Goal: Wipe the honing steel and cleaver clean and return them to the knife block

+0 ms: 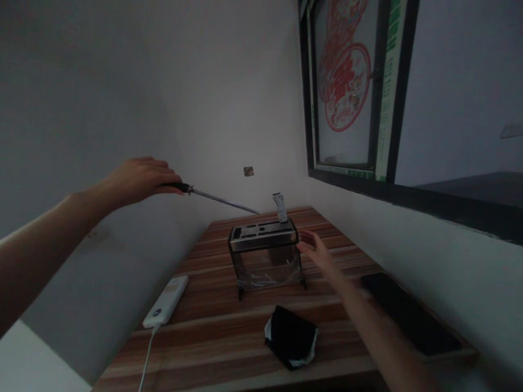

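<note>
Clasping a metal rod [224,202] by its black handle [182,187], the left grip [145,178] holds it slanting, tip near the slotted top of a clear-fronted rack [267,229]. That rack stands on the striped tabletop [212,321]. The right grip [314,245] curves at the rack's right end; from here I can't tell whether it grasps. A black bundle [291,336] lies in front.

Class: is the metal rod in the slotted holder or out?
Out: the metal rod shows down to its tip, the left hand gripping its handle.
</note>
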The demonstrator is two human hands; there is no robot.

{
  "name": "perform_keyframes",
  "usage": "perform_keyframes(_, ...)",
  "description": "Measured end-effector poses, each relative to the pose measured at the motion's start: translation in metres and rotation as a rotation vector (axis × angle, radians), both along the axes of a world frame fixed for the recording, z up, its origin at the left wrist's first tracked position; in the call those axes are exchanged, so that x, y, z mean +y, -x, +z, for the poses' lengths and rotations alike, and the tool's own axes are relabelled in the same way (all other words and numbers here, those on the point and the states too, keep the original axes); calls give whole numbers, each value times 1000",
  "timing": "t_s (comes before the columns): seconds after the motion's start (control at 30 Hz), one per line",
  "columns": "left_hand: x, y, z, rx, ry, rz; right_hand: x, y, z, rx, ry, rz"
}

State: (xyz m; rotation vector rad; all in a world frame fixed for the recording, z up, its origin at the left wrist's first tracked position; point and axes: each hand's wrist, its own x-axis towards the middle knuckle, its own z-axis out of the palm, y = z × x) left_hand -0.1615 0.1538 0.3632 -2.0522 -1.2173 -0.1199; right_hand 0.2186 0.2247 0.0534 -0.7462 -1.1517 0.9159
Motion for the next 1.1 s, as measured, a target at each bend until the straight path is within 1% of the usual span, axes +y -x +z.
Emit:
perform_keyframes(0.13,3,-30,29,10,95,-4,8,6,-4,-24,-7,138)
perform_keyframes(0.23,6,-50,49,70,140,-49,7,10,-11,-5,32,209)
perform_keyframes(0.3,9,-62,59,92,192,-85,7,13,-16,-7,64,258)
perform_keyframes(0.37,12,-76,65,83,253,-113,6,15,-21,-26,62,288)
perform_keyframes(0.43,13,-91,67,73,293,-102,5,16,-23,-45,51,289)
perform_keyframes(0.53,13,-113,67,87,305,-11,3,16,-23,-40,60,273)
perform_keyframes(0.6,13,-124,66,96,309,30,1,16,-22,-22,80,264)
perform_keyframes(0.67,12,-132,66,104,318,40,1,15,-22,-1,103,264)
perform_keyframes(0.77,13,-137,68,133,320,11,1,16,-22,27,109,270)
perform_keyframes(0.97,21,-136,68,161,293,-70,-1,17,-20,28,54,284)
perform_keyframes(1.1,27,-137,66,8,295,-48,-3,16,-18,30,69,288)
